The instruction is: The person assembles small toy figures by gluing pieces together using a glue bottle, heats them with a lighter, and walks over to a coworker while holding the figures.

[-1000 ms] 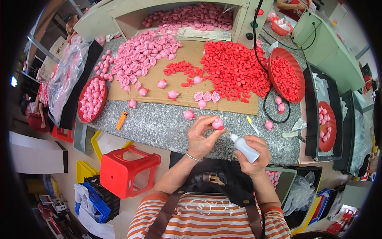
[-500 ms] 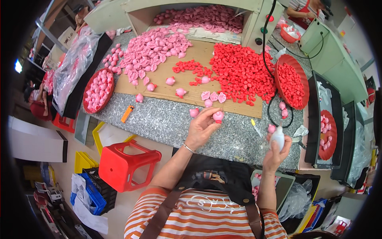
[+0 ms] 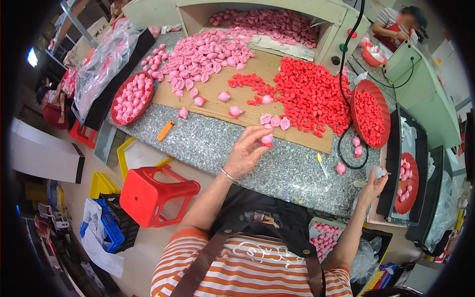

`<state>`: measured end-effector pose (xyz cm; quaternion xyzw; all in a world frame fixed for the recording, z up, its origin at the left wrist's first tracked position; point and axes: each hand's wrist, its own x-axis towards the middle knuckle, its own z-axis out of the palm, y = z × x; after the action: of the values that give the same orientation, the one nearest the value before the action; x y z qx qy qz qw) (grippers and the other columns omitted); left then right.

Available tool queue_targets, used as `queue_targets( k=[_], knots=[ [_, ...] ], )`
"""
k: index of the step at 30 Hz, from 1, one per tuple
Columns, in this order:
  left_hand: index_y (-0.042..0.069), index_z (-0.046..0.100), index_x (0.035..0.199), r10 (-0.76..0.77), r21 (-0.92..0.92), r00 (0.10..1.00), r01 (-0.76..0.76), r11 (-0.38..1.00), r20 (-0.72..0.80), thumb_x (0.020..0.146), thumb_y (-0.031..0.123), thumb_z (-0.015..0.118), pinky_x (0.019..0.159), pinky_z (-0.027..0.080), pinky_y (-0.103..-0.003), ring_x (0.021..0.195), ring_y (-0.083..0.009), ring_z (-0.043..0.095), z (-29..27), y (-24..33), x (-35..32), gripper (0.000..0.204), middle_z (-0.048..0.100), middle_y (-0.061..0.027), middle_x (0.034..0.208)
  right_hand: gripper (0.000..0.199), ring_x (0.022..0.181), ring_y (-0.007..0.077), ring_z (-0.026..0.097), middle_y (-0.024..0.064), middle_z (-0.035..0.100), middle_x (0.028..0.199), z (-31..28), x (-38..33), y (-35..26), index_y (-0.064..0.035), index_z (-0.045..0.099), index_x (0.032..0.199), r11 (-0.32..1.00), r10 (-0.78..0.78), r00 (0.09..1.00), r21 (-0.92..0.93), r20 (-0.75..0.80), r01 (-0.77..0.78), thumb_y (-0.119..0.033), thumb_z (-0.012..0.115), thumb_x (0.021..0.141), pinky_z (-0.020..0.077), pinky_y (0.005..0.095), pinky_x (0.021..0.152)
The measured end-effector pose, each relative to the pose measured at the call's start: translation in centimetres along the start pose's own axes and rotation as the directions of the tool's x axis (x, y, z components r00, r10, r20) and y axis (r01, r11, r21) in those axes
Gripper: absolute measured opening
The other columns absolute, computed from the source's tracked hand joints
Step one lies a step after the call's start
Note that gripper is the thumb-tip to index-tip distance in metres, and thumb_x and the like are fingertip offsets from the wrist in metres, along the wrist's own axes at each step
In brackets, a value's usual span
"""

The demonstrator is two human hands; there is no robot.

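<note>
While the left hand point(image 3: 243, 153) pinches a small pink ball-shaped piece point(image 3: 267, 139) between thumb and fingertips, with a red part at the ball's lower side, the right hand point(image 3: 374, 187) is well apart at the right end of the speckled granite worktop point(image 3: 213, 136), its fingers closed around a pale squeeze bottle point(image 3: 378, 171). Whether the bottle's base touches anything cannot be told, as the hand hides much of it. The pinched piece is near the front edge of a brown cardboard sheet point(image 3: 210, 101), just in front of three pink petal-shaped pieces point(image 3: 275, 121). On the sheet lie a heap of small red pieces point(image 3: 309, 94) and, to its left, a pile of pink pieces point(image 3: 203, 59). A red scalloped dish point(image 3: 384, 136) full of more red parts stands to the right of the heap. Between the hands, a white tool with a yellow tip point(image 3: 322, 164) and another pink ball point(image 3: 341, 168) lie on the granite; an orange tool point(image 3: 166, 130) lies farther left.
</note>
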<state>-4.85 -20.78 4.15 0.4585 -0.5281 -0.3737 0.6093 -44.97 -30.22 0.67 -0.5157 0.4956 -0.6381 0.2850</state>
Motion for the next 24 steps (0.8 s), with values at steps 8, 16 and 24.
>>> queue_targets(
  k=[8,16,24],
  knots=[
    [-0.001,0.05,0.124,0.009,-0.213,1.0,-0.011,0.977,-0.009,0.083,-0.01,0.056,0.097,0.046,-0.031,0.116,-0.0193,0.051,-0.8,-0.8,-0.2,0.042,0.044,-0.01,0.125,0.032,0.107,0.0196,0.052,0.0132,0.052,0.116,-0.3,1.1,0.5,0.0014,0.04,0.122,0.988,-0.047,0.999,-0.147,-0.014,0.045,-0.004,0.052,0.093,0.0414,0.0324,0.095],
    [0.002,0.047,0.124,-0.067,-0.437,0.997,0.075,0.896,0.034,0.088,-0.002,0.057,0.099,0.044,-0.038,0.115,-0.0259,0.055,-0.4,-0.7,-0.3,0.038,0.051,-0.0129,0.127,0.037,0.105,0.0183,0.053,0.0123,0.053,0.117,1.5,-0.8,-3.2,-0.0005,0.039,0.129,0.986,-0.084,0.996,-0.145,0.012,0.085,-0.018,0.047,0.098,0.0437,0.031,0.091],
    [0.002,0.043,0.129,-0.061,-0.391,0.997,0.074,0.918,0.044,0.088,-0.002,0.057,0.098,0.046,-0.036,0.115,-0.026,0.055,0.2,-0.6,-0.5,0.043,0.05,-0.0122,0.126,0.049,0.089,0.019,0.057,0.0116,0.054,0.106,6.3,-6.2,-9.9,0.0003,0.031,0.139,0.985,0.152,0.908,0.016,0.391,-0.171,-0.02,0.044,0.096,0.0511,0.0313,0.073]
  ],
)
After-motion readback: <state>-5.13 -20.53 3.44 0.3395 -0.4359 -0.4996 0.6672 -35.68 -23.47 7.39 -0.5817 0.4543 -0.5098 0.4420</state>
